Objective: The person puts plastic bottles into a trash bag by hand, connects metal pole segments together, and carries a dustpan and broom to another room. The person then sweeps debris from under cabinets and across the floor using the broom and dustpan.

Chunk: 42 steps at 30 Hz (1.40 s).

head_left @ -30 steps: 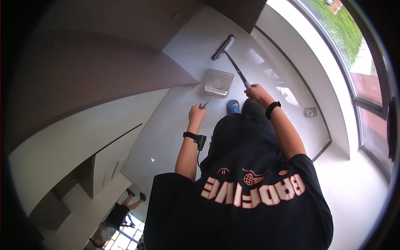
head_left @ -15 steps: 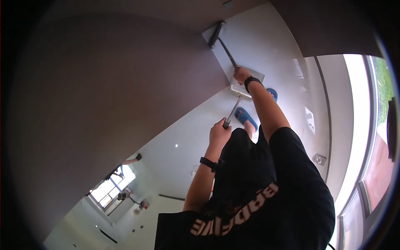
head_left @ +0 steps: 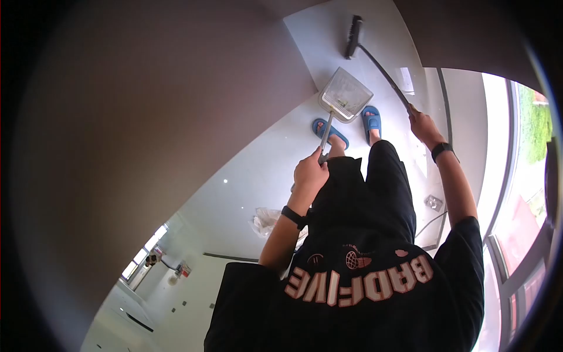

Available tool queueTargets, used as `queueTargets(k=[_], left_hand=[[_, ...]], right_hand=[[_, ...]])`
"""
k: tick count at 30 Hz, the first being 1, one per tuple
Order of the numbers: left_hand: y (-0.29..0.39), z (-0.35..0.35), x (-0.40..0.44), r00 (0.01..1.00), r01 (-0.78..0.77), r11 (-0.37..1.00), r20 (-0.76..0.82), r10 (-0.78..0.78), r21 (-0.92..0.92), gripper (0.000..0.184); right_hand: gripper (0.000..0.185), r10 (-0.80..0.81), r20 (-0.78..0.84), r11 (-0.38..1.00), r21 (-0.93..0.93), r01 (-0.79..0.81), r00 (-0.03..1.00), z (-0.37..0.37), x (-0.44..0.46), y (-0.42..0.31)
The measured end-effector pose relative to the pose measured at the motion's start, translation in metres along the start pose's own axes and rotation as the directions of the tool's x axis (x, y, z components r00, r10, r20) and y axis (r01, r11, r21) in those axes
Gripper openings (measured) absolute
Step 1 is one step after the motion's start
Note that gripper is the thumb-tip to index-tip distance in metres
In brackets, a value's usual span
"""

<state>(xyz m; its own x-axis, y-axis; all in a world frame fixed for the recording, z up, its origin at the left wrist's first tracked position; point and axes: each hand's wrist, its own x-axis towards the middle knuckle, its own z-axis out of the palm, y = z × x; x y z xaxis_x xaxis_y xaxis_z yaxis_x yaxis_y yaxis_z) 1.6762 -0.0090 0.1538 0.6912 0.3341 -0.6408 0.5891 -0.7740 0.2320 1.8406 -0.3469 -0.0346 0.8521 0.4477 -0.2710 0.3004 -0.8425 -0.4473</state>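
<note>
My left hand (head_left: 311,171) is closed round the grey handle of a dustpan (head_left: 352,88). The pan lies in front of my feet, with some small greenish debris near its ridged edge. Out to the right, my right hand (head_left: 423,126) grips the long handle of a broom (head_left: 353,38). Its dark bristle head is up ahead, beyond the dustpan and apart from it, over the pale floor. The broom head looks slightly blurred.
A large brown panel (head_left: 158,111) fills the left side, and another brown surface (head_left: 475,35) is at upper right. My blue slippers (head_left: 372,120) stand on the glossy floor (head_left: 246,164). A whitish plastic bag (head_left: 267,221) lies behind on the left. Windows (head_left: 531,135) line the right.
The broom has swung right, away from the brown panel's corner, with my right hand moving out past the dustpan. More of the pan's inside now shows. My left hand keeps its hold.
</note>
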Motion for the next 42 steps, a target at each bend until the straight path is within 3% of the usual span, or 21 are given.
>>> queueTargets(k=[3, 4, 9, 11, 12, 13, 14, 16, 18, 19, 21, 27, 31, 32, 33, 35, 36, 39, 42], left_hand=[[-0.03, 0.019, -0.017, 1.0, 0.015, 0.999, 0.01, -0.014, -0.04, 0.048], [-0.038, 0.026, -0.022, 1.0, 0.027, 0.999, 0.009, -0.026, -0.047, 0.049], [-0.079, 0.049, -0.033, 0.994, 0.039, 0.991, -0.101, -0.052, -0.128, 0.049], [-0.1, 0.069, -0.043, 0.986, 0.079, 0.983, -0.129, -0.101, -0.165, 0.049], [-0.112, 0.069, -0.045, 0.984, 0.111, 0.974, -0.114, -0.135, -0.196, 0.048], [-0.126, 0.067, -0.048, 0.979, 0.142, 0.961, -0.112, -0.172, -0.238, 0.048], [-0.142, 0.069, -0.06, 0.972, 0.169, 0.949, -0.113, -0.205, -0.268, 0.047], [-0.178, 0.074, -0.093, 0.956, 0.253, 0.92, -0.07, -0.286, -0.298, 0.047], [-0.218, 0.1, -0.125, 0.934, 0.29, 0.875, -0.084, -0.347, -0.388, 0.047], [-0.237, 0.115, -0.14, 0.926, 0.295, 0.855, -0.094, -0.366, -0.425, 0.047], [-0.27, 0.134, -0.166, 0.896, 0.352, 0.807, -0.078, -0.437, -0.474, 0.047], [-0.343, 0.204, -0.165, 0.796, 0.46, 0.668, -0.061, -0.602, -0.585, 0.047], [-0.38, 0.245, -0.16, 0.749, 0.472, 0.612, -0.078, -0.658, -0.635, 0.044], [-0.387, 0.248, -0.154, 0.75, 0.458, 0.611, -0.089, -0.656, -0.645, 0.042], [-0.394, 0.249, -0.155, 0.749, 0.469, 0.589, -0.057, -0.66, -0.659, 0.041], [-0.416, 0.251, -0.165, 0.748, 0.489, 0.543, 0.008, -0.664, -0.683, 0.039], [-0.433, 0.256, -0.171, 0.737, 0.438, 0.529, -0.047, -0.674, -0.727, 0.029], [-0.482, 0.265, -0.179, 0.733, 0.408, 0.45, -0.009, -0.681, -0.794, 0.027], [-0.516, 0.284, -0.174, 0.737, 0.422, 0.437, 0.02, -0.676, -0.794, 0.032]], right_hand=[[0.04, 0.193, 0.416, 0.941, 0.178, -0.288, 0.889, -0.032, 0.032, -0.055], [0.04, 0.149, 0.48, 0.947, 0.182, -0.264, 0.865, -0.024, 0.05, -0.06], [0.041, 0.091, 0.608, 0.979, 0.091, -0.184, 0.789, 0.045, 0.157, -0.091], [0.041, 0.183, 0.624, 0.954, 0.073, -0.29, 0.759, 0.062, 0.172, -0.084], [0.036, 0.167, 0.664, 0.983, -0.057, -0.174, 0.729, 0.047, 0.179, -0.096], [0.032, -0.2, 0.66, 0.773, -0.347, 0.531, 0.724, 0.115, 0.208, -0.026], [0.031, -0.261, 0.706, 0.628, -0.394, 0.671, 0.659, 0.103, 0.197, -0.015], [0.031, -0.281, 0.69, 0.576, -0.435, 0.692, 0.667, 0.084, 0.151, -0.017], [0.029, -0.152, 0.576, 0.828, -0.37, 0.421, 0.804, 0.084, 0.1, -0.027], [0.031, 0.052, 0.526, 0.96, -0.26, 0.102, 0.849, 0.03, 0.053, -0.102], [0.036, 0.216, 0.579, 0.976, -0.126, -0.176, 0.786, 0.009, -0.002, -0.153], [0.04, 0.08, 0.701, 0.986, 0.05, -0.161, 0.709, 0.096, -0.017, -0.135], [0.033, 0.241, 0.751, 0.956, -0.074, -0.285, 0.614, 0.157, -0.026, -0.159], [0.032, 0.022, 0.671, 0.981, -0.155, 0.112, 0.741, 0.206, -0.02, -0.11], [0.032, -0.234, 0.608, 0.837, -0.271, 0.475, 0.759, 0.249, -0.016, -0.065], [0.032, 0.147, 0.629, 0.949, -0.306, 0.069, 0.763, 0.188, -0.054, -0.119], [0.03, 0.234, 0.631, 0.954, -0.296, -0.05, 0.74, 0.176, -0.067, -0.126], [0.03, 0.376, 0.584, 0.925, -0.275, -0.26, 0.72, 0.141, -0.111, -0.164], [0.031, 0.357, 0.602, 0.93, -0.157, -0.332, 0.715, 0.153, -0.146, -0.169]])
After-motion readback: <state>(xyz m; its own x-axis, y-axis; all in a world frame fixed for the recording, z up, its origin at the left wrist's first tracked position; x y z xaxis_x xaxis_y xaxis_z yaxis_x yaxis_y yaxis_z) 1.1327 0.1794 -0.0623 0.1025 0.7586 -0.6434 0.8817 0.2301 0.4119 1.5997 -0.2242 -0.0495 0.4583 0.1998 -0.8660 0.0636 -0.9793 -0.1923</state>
